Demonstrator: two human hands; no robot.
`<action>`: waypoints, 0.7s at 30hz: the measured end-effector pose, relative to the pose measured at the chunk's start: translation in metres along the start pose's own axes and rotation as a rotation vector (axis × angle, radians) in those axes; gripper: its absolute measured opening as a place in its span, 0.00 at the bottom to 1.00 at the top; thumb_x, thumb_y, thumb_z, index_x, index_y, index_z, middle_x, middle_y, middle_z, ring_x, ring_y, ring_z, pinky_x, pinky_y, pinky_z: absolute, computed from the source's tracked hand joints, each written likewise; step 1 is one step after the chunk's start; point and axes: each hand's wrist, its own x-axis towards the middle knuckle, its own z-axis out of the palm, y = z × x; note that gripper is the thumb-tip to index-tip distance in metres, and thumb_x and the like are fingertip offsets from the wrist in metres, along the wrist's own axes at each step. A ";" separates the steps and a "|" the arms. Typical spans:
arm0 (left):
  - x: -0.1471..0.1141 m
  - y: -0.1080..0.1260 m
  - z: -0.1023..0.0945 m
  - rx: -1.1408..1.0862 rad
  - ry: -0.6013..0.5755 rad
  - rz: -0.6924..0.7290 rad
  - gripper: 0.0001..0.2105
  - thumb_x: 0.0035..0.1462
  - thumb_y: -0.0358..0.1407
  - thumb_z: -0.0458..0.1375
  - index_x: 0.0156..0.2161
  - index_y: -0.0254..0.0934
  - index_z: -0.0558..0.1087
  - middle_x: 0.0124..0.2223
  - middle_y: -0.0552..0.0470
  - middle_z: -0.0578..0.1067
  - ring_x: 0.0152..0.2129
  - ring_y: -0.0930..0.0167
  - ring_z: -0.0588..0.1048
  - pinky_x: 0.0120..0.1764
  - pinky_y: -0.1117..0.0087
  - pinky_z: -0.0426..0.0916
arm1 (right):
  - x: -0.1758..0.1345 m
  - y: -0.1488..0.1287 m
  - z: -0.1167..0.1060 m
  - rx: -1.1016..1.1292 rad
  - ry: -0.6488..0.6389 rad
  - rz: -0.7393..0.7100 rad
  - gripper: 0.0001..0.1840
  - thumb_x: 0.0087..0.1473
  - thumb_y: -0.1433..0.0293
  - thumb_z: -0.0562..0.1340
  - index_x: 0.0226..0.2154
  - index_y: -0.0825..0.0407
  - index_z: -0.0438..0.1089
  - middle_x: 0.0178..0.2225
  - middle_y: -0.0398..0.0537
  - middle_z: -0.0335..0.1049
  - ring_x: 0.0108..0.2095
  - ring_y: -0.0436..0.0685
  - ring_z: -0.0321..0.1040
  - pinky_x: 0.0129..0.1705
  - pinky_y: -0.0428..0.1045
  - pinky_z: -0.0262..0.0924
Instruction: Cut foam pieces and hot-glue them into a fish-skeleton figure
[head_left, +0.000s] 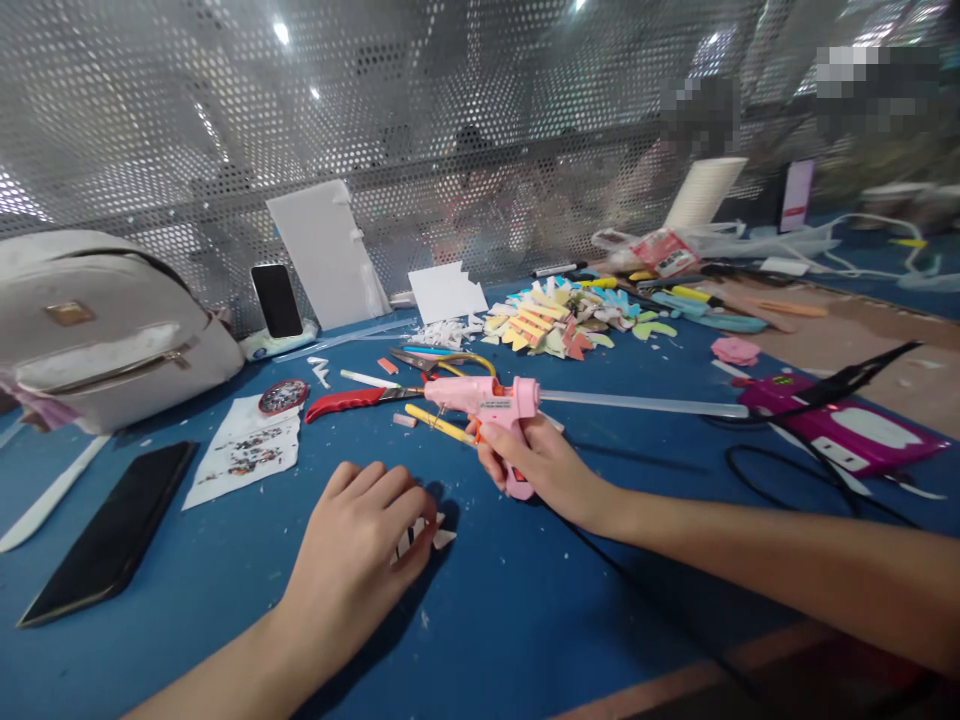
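In my right hand [551, 465] is a pink hot glue gun [487, 398], its nozzle pointing left. A long clear glue stick [637, 402] sticks out of its back end. My left hand [367, 535] is closed over the blue table, with fingers curled round a small white piece [444, 538] whose tips show past the thumb; most of it is hidden. Just beyond the nozzle lies a red-handled cutter [352, 400]. A yellow stick [439, 424] rests below the gun, and pliers [442, 362] lie behind it.
Cut coloured pieces [551, 320] are heaped at the back. A white backpack [112, 330], a dark phone [112, 530] and a paper with dark crumbs [247, 455] lie to the left. At the right are a magenta device [847, 425] and a black cable [750, 470].
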 end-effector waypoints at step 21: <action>-0.015 -0.004 -0.016 -0.091 -0.020 -0.068 0.05 0.66 0.33 0.59 0.45 0.44 0.71 0.42 0.57 0.75 0.36 0.67 0.70 0.39 0.63 0.55 | 0.000 -0.001 0.000 0.002 -0.003 0.005 0.28 0.64 0.49 0.54 0.20 0.50 0.60 0.19 0.40 0.62 0.21 0.49 0.60 0.27 0.48 0.59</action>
